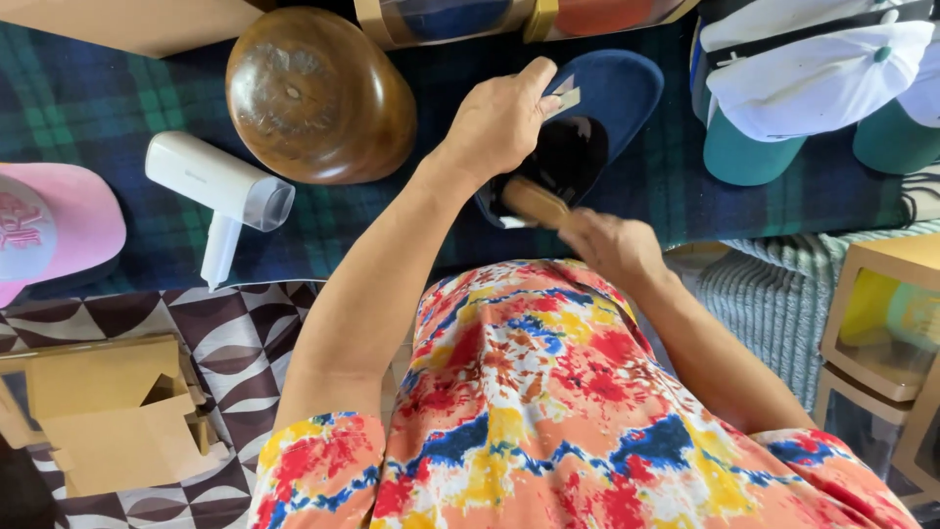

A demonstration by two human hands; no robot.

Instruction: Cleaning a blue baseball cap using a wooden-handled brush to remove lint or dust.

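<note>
The left hand (499,122) is gripping the navy cap (597,108) at 12 o'clock on the bench (98,98), fingers closed on its brim; the right hand (607,245) is clasping a brush (534,201) inside; short, light strokes would suit, cap steadied

A wooden hat block (318,95), white handheld steamer (221,193), pink cap (54,225) and stacked white caps (818,73) lie around.

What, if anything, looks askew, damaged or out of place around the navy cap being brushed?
Nothing stands out. The left hand steadies the navy blue cap, upside down on the plaid cloth, while the right hand holds a wooden brush at its opening. The white handheld steamer and domed wooden hat block lie beside it, undamaged.
</note>
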